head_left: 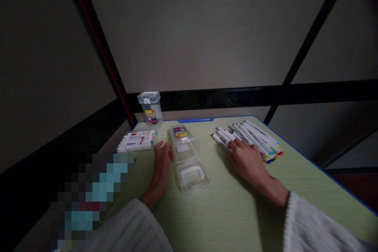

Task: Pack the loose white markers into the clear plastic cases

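A clear plastic box (186, 151) lies on the table with its lid (193, 177) folded open toward me. My left hand (162, 161) is upright at the box's left side, fingers slightly bent and apart; whether it touches the box I cannot tell. To the right, a loose pile of white markers (251, 136) with coloured ends lies spread out. Over the near left part of that pile rests my right hand (246, 159), palm down, with fingers spread and bent onto the markers. Its fingertips are partly hidden.
A closed clear box (152, 112) stands upright at the back left. In front of it lies a clear case of white markers (137, 140). The pale green table (224, 212) has a blue edge and meets a grey wall panel (201, 39) behind. A pixelated patch covers the lower left.
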`<action>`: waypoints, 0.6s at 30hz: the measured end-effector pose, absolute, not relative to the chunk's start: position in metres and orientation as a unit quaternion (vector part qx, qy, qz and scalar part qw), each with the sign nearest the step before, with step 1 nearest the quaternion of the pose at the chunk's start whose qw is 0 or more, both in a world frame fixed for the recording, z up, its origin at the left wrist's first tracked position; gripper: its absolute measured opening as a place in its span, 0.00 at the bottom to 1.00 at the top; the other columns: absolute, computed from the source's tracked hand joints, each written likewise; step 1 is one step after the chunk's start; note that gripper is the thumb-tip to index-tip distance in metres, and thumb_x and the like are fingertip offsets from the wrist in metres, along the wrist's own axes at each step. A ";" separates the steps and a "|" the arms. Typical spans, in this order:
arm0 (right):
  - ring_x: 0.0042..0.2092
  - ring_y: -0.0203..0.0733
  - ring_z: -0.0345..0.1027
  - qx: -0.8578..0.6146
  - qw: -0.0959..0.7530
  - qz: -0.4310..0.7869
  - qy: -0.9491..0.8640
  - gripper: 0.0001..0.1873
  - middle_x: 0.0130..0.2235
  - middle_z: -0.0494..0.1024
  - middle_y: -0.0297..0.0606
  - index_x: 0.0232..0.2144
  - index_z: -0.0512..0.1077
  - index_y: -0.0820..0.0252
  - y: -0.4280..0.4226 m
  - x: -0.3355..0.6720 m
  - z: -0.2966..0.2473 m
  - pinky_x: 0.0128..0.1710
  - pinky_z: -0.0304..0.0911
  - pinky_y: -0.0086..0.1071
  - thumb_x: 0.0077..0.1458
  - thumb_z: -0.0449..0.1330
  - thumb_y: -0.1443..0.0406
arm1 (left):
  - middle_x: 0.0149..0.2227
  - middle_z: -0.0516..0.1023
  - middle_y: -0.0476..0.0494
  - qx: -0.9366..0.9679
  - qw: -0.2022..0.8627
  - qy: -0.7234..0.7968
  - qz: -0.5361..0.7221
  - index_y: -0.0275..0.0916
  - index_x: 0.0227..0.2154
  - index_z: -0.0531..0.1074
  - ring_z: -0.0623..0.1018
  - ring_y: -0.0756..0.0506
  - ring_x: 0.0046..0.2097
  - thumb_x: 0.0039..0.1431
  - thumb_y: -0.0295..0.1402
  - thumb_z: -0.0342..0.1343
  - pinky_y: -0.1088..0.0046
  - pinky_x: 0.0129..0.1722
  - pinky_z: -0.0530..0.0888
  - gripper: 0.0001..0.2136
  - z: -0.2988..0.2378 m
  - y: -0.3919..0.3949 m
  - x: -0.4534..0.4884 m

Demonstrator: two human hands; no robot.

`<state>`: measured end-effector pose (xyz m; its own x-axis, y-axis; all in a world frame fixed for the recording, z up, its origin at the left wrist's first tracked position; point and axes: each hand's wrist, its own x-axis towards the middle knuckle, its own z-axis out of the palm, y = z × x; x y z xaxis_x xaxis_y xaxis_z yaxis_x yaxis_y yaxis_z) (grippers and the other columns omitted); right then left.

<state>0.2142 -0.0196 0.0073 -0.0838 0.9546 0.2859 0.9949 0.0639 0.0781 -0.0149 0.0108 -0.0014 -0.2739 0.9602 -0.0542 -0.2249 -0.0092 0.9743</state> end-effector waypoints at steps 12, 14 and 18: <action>0.40 0.51 0.66 -0.693 0.057 -0.122 -0.708 0.06 0.37 0.72 0.47 0.34 0.64 0.64 -0.020 0.215 0.005 0.34 0.52 0.38 0.53 0.51 0.67 | 0.40 0.64 0.44 0.690 0.067 0.379 0.613 0.40 0.39 0.60 0.66 0.46 0.43 0.52 0.25 0.49 0.70 0.41 0.64 0.11 0.004 -0.015 -0.008; 0.39 0.51 0.66 -0.694 0.051 -0.122 -0.708 0.07 0.36 0.72 0.47 0.34 0.65 0.64 -0.020 0.214 0.005 0.34 0.52 0.38 0.53 0.51 0.66 | 0.39 0.64 0.44 0.722 0.030 0.359 0.591 0.40 0.40 0.61 0.66 0.45 0.43 0.51 0.24 0.48 0.68 0.42 0.65 0.12 0.004 -0.018 -0.008; 0.38 0.51 0.67 -0.682 0.057 -0.116 -0.720 0.08 0.36 0.72 0.48 0.32 0.66 0.64 -0.020 0.213 0.003 0.34 0.52 0.39 0.54 0.49 0.65 | 0.39 0.66 0.43 0.777 -0.020 0.325 0.539 0.41 0.40 0.61 0.67 0.45 0.42 0.50 0.22 0.48 0.66 0.42 0.67 0.13 0.002 -0.022 -0.009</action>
